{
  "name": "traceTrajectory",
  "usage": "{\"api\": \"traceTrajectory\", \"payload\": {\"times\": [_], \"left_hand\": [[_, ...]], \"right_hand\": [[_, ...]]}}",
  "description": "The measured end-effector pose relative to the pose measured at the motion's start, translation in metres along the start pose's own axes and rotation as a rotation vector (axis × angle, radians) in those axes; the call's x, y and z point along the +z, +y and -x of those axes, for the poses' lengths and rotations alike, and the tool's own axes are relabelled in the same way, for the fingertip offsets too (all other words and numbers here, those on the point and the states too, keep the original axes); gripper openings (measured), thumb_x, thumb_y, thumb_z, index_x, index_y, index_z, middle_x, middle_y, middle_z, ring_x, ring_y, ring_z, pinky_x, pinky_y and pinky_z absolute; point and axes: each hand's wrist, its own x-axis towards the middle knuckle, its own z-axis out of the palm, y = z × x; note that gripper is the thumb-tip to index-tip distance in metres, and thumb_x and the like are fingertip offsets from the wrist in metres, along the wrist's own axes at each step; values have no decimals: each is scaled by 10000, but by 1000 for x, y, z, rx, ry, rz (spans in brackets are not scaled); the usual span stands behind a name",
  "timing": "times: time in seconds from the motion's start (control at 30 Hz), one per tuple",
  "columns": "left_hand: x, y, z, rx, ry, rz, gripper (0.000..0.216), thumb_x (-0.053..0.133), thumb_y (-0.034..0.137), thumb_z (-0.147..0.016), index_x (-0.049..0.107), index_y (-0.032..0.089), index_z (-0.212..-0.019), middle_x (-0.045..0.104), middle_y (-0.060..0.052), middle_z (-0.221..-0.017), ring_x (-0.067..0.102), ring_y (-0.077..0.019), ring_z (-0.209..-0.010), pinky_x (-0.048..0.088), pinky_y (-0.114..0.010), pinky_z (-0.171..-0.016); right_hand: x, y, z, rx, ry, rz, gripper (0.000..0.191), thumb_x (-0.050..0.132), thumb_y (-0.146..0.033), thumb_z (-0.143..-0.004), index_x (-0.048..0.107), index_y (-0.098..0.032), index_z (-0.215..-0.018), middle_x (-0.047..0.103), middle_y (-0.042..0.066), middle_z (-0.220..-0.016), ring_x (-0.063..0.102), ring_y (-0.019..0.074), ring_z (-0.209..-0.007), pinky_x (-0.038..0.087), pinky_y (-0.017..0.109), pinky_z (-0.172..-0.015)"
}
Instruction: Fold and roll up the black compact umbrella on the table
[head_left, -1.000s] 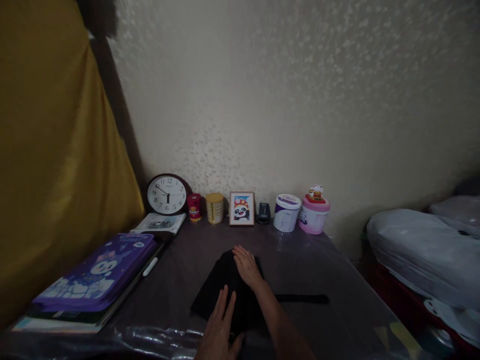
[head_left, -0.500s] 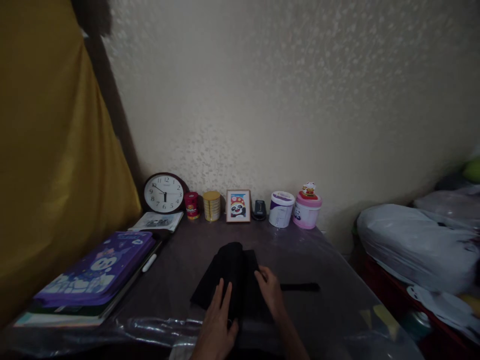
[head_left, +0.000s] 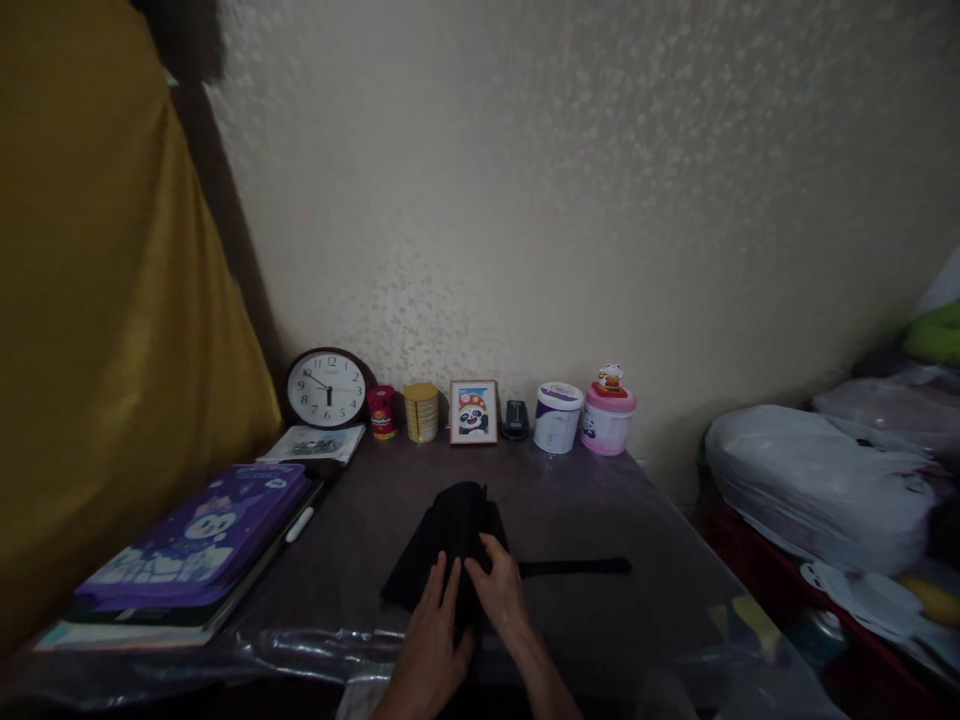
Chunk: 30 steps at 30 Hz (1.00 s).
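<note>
1. Against half a second ago, the right hand [head_left: 499,592] has moved from the right side of the black cloth [head_left: 442,525] to over its middle, just beside the left hand [head_left: 431,645]. The cloth's right part now reaches less far; the left hand has stayed nearly in place.
2. Left fingers: stretched out, slightly spread, laid on top of the cloth.
3. Right fingers: thumb and forefinger apart, tips touching the cloth; whether they pinch a fold, the dark fabric makes it impossible to tell.
4. The cloth lies near the front edge of the desk [head_left: 600,510], well in from both side edges. A black strap [head_left: 581,567] runs from it towards the right edge and stops short.
5. Along the back edge stand a clock [head_left: 328,388], tins, a picture frame [head_left: 473,412] and tubs; desk surface stretches between this row and the cloth.
6. By the left edge, towards the front corner, lies a purple folder [head_left: 199,540], a white pen [head_left: 300,524] near it, both apart from the cloth.
</note>
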Motion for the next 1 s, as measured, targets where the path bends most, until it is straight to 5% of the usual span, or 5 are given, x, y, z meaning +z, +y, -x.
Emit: {"api": "traceTrajectory", "payload": {"times": [0.17, 0.3, 0.4, 0.7, 1.0], "left_hand": [[5, -7, -1, 11, 33, 87, 742, 434, 139, -687, 150, 93, -1371, 133, -127, -1458, 97, -207, -1338, 207, -388, -1089], [5, -10, -1, 83, 72, 196, 846, 437, 131, -695, -50, 180, -1385, 109, -86, -1468, 104, -196, -1341, 206, -410, -1087], [1, -8, 0, 97, 60, 210, 863, 438, 106, -682, -49, 230, -1383, 109, -59, -1471, 102, -196, -1343, 209, -418, -1081], [5, -13, -1, 22, 85, 209, 661, 458, 150, -687, 281, 113, -1323, 258, -131, -1421, 205, -196, -1321, 243, -381, -1074], [7, -9, 1, -13, 55, 94, 694, 422, 166, -705, 204, 76, -1358, 162, -110, -1454, 126, -190, -1339, 224, -361, -1085]], "right_hand": [[10, -6, 5, -8, -28, 123, 326, 517, -236, -725, 602, -177, -1034, 650, 73, -1009, 596, 203, -953, 457, 308, -828], [11, -19, 14, -98, -85, 300, 207, 460, -155, -736, 641, -219, -813, 643, 15, -806, 599, 142, -735, 451, 232, -671], [10, -25, 21, -158, -74, 393, 215, 448, -110, -733, 631, -222, -710, 620, 9, -767, 566, 136, -734, 424, 224, -671], [-14, -21, 41, -282, -215, 136, 241, 464, -144, -793, 641, -254, -913, 647, 5, -933, 572, 143, -918, 359, 308, -937], [0, 29, 4, -396, -160, 182, 366, 330, -297, -897, 484, -235, -1224, 450, 43, -1319, 363, 166, -1238, 315, 384, -1032]]}}
